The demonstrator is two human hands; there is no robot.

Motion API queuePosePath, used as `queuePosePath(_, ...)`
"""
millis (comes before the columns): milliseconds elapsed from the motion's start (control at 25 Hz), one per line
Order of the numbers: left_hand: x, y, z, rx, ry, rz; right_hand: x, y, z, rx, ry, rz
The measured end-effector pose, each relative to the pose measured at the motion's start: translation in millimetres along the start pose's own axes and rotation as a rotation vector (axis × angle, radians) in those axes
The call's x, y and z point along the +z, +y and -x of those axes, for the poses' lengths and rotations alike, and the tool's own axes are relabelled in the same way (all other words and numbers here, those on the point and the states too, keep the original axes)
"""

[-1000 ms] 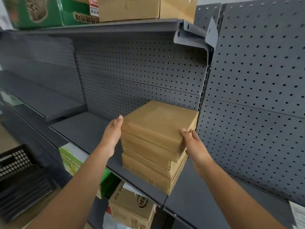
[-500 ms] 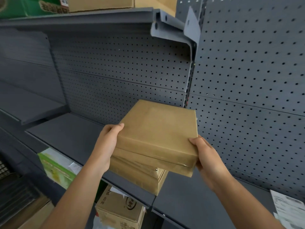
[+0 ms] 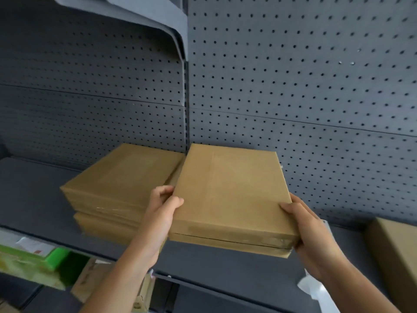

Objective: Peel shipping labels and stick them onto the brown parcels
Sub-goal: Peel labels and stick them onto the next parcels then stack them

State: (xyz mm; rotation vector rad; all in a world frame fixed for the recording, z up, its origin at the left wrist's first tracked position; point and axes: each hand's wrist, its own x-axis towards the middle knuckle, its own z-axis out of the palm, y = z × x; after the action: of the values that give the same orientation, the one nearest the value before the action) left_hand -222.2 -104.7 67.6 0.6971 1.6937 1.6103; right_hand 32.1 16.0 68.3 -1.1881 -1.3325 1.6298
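Observation:
I hold a flat brown parcel (image 3: 230, 190) level above the dark grey shelf (image 3: 225, 269), with a second thin parcel edge under it. My left hand (image 3: 163, 208) grips its near left corner and my right hand (image 3: 302, 224) grips its near right corner. To the left, a stack of two brown parcels (image 3: 117, 188) rests on the shelf, close beside the held one. Bits of white label paper (image 3: 312, 288) show on the shelf behind my right forearm.
Grey pegboard (image 3: 293, 86) backs the shelf, with an upright post (image 3: 186, 109) between panels. Another brown box (image 3: 394, 254) sits at the right edge. Below the shelf are a green carton (image 3: 33, 260) and a cardboard box (image 3: 90, 283).
Both hands lifted the top parcels off the stack and carried them right. The rest of the stack stays on the shelf at left. The view shifted right and down.

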Motion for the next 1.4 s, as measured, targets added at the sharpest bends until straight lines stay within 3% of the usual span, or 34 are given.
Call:
queuePosePath(320, 44.2, -47.2, -2.1, -0.039, -0.143, -0.094, -36.7, 57.1, -6.8, 0.107, 0.123, -0.029)
queuePosePath(640, 47.9, -96.0, -17.3, -0.128, -0.141, -0.170, -38.7, 98.6, -15.5, 0.157, 0.130, 0.023)
queuePosePath(920, 46.6, -109.7, -22.2, -0.073, -0.146, -0.271, -37.6, 106.6, -16.3, 0.131, 0.125, 0.086)
queuePosePath(1160, 61.7, -86.5, -18.3, 0.260, -0.136, -0.627, -84.0, 96.7, -6.2, -0.023, 0.228, 0.283)
queuePosePath(1400, 139.0, -65.1, -1.9, 0.502, -0.407, -0.687, -154.0, 103.5, 3.7, -0.035, 0.435, 0.697)
